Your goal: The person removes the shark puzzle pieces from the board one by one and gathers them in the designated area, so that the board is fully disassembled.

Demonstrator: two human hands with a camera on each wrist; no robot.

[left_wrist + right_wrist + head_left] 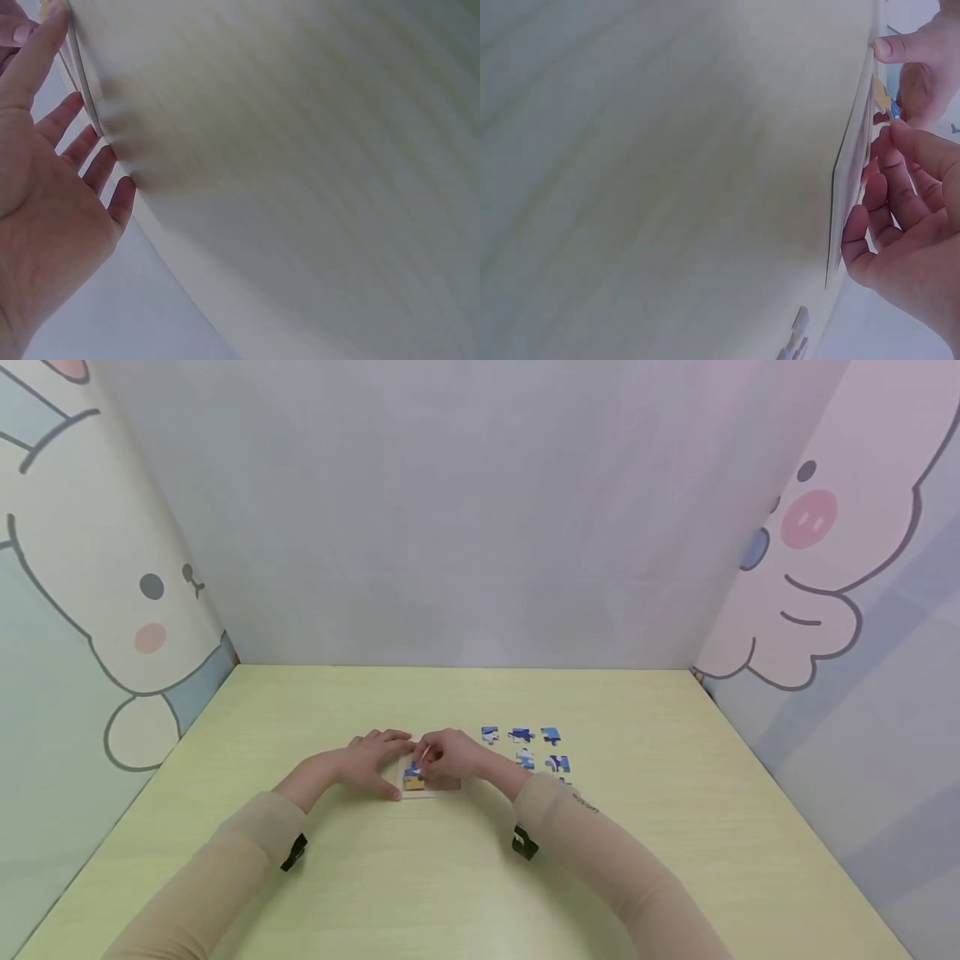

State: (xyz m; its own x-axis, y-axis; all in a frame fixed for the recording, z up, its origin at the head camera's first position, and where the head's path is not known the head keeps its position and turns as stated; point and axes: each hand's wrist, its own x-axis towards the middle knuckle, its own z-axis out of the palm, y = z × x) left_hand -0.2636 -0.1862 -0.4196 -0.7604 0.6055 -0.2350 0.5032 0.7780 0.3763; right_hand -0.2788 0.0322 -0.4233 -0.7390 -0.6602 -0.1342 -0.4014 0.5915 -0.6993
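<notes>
puzzle tray (431, 785) mostly hidden by right hand (448, 757), left hand (371, 762)

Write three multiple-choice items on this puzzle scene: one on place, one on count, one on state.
1. Where do the loose blue-and-white cardboard jigsaw pieces lie from the flat white puzzle tray?
A. To its right
B. To its left
C. Stacked on it

2. How many loose pieces show plainly?
A. Two
B. Five
C. Nine

3. How is the left hand?
A. Fisted, lifted
B. Fingers straight, at the tray's edge
C. Off the pale green table

Key: 1 A, head view shows them right of the tray. 2 B, three above two. 3 B, left wrist view shows straight fingers.
</notes>
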